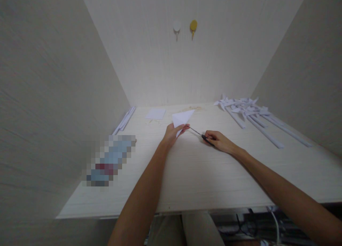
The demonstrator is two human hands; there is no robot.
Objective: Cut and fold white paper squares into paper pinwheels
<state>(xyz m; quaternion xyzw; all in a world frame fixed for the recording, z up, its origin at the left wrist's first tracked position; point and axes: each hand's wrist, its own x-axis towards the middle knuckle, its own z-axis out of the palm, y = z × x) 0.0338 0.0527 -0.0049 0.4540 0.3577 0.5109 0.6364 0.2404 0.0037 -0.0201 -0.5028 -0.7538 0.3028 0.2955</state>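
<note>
Fingers of the left hand (171,134) gripped the lower part of the folded white paper (184,117). Fingers of the right hand (221,141) were closed around the handle of the scissors (204,137); blade opening could not be determined. The paper was positioned over the far half of the white table (192,182), left of and beyond the right fingers. Its long axis slanted away toward a pointed far-right corner; the scissors pointed diagonally toward the left fingertips. The left hand, in contact, was nearer the paper.
</note>
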